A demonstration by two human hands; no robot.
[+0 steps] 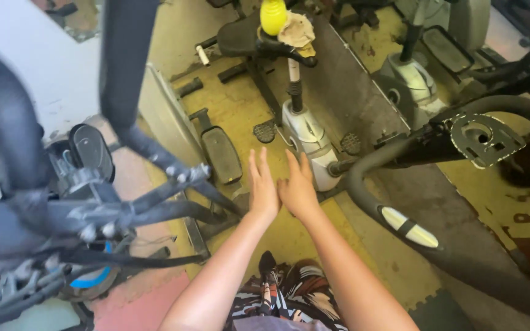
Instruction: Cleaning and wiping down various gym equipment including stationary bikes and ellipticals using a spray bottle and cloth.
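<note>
My left hand [263, 187] and my right hand [297, 187] are stretched out in front of me, side by side and touching at the thumbs, fingers straight and close together, backs up. Neither hand holds anything. They hover above a yellowish floor, just short of a white-bodied exercise bike [307, 136] with a black seat [240, 37]. A yellow bottle [273, 15] and a crumpled tan cloth [297, 30] rest on the bike's handlebar area. A black foot pedal [221, 154] lies left of my left hand.
A black elliptical frame with rods [124, 202] crowds the left. A curved black handlebar with white grip pads [409, 227] and a metal bracket [483, 140] stands on the right. Another white machine [409, 76] is behind. My patterned shorts [289, 300] show below.
</note>
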